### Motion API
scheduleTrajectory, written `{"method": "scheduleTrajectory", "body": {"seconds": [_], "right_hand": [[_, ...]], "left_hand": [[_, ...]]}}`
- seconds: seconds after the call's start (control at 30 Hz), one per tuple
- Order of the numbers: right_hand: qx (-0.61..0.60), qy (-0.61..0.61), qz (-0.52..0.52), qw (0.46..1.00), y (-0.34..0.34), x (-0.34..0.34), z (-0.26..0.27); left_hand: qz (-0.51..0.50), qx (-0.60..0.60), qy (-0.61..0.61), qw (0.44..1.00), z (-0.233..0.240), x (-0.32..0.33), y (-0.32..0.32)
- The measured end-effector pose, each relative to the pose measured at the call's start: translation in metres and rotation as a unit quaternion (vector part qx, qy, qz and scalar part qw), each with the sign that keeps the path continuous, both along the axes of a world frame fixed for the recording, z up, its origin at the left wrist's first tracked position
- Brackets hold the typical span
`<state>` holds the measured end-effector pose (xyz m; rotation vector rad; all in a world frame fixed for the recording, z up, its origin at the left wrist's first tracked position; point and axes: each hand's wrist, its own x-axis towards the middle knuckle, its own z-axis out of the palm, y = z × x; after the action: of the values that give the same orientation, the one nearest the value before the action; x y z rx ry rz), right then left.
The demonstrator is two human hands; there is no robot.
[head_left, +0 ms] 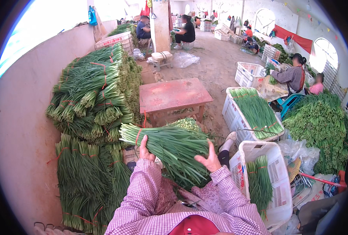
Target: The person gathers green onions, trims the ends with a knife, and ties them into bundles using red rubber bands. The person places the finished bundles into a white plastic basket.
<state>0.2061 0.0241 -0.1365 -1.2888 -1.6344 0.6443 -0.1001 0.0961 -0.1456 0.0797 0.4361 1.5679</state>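
A large bunch of garlic chives (168,147) lies across my lap, its pale cut ends to the left and a red tie around it near them. My left hand (147,151) grips it from below, close to that tie, with the thumb on top. At the leafy end my right hand (209,157) has its thumb and fingers spread; whether it touches the leaf tips I cannot tell. Just beyond the bunch, a low red wooden table (174,94) stands with pale cuttings (188,124) heaped at its near side.
Tied chive bunches are stacked in a pile (88,88) along the left wall, with more bunches (85,182) beside me. On my right are a white plastic crate (282,188) holding two bunches and a fuller crate (231,114). Loose chives (315,132) lie heaped farther right, near a seated person (291,75).
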Motion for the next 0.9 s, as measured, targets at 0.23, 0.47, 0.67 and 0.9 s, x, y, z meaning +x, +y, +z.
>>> {"method": "scheduleTrajectory", "body": {"seconds": [0.23,0.47,0.67,0.9], "right_hand": [[-0.005,-0.074,-0.099,0.992,0.014,0.005,-0.020],[-0.122,0.237,-0.077,0.961,0.008,0.038,0.007],[-0.016,0.221,-0.026,0.975,0.000,0.022,0.056],[-0.027,0.229,-0.026,0.973,0.007,0.019,0.070]], "left_hand": [[0.006,-0.011,-0.069,0.998,-0.021,-0.015,0.011],[0.045,-0.013,-0.108,0.993,-0.035,-0.030,0.019],[0.065,-0.042,-0.077,0.994,-0.045,-0.033,0.027],[0.063,-0.058,-0.094,0.992,-0.033,-0.031,0.017]]}}
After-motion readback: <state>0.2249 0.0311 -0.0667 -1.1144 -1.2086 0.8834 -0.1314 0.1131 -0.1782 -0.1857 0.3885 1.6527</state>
